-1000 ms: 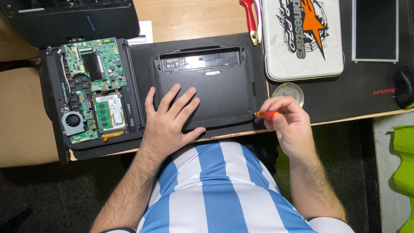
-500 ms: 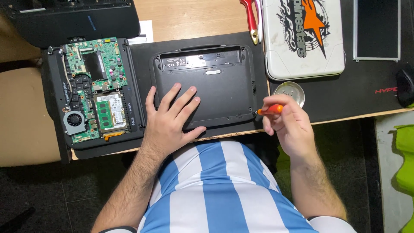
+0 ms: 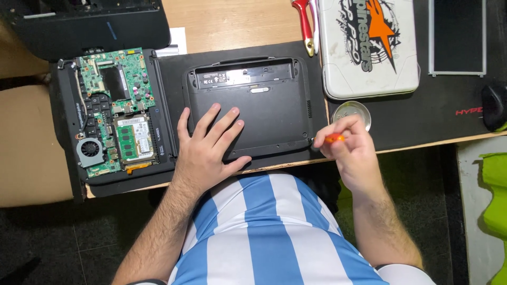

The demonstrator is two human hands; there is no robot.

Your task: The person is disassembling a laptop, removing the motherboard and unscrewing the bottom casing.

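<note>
Laptop base [image 3: 248,113] is pinned flat on the table [image 3: 232,21] by the spread left hand [image 3: 208,150] | orange-handled screwdriver [image 3: 332,139] is pinched in the closed right hand [image 3: 351,153] grip at the near right corner | unscrewing step judged; steady vertical tip needed next.

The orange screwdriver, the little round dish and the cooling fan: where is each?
orange screwdriver [image 3: 334,139], head view, on its handle between the fingers.
round dish [image 3: 352,112], head view, on its middle.
cooling fan [image 3: 90,149], head view, on its hub.
</note>
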